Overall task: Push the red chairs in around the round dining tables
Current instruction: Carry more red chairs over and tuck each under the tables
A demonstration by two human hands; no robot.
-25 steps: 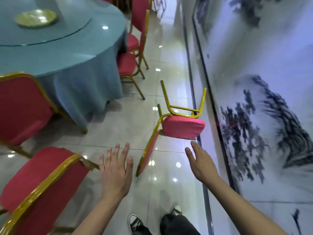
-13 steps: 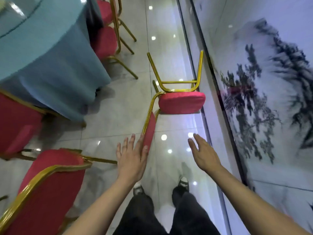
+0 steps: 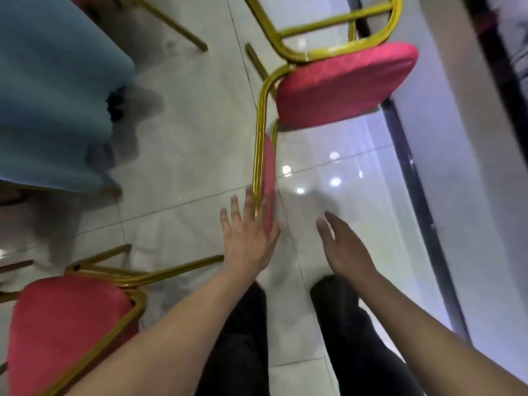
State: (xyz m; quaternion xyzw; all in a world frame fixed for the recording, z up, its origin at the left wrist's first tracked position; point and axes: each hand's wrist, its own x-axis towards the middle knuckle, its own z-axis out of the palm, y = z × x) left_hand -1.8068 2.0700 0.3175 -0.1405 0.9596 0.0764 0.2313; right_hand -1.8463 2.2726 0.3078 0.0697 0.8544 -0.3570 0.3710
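Observation:
A red chair with a gold frame point(image 3: 340, 87) lies tipped over on the tiled floor, its seat up near the wall and its backrest pointing towards me. My left hand point(image 3: 248, 235) is spread flat with straight fingers at the top end of that backrest, fingertips against the gold tube. My right hand point(image 3: 343, 247) hovers open just right of the backrest, touching nothing. The round table with its blue cloth point(image 3: 48, 90) hangs at the upper left.
Another red chair point(image 3: 65, 330) stands at the lower left close to my left forearm. A gold chair leg point(image 3: 171, 24) shows beside the tablecloth. A wall with a dark baseboard point(image 3: 423, 210) runs along the right. My dark trouser legs point(image 3: 285, 338) fill the bottom middle.
I have leaned in closer over the fallen chair. My left hand moved forward onto the backrest's end; my right hand came down beside it.

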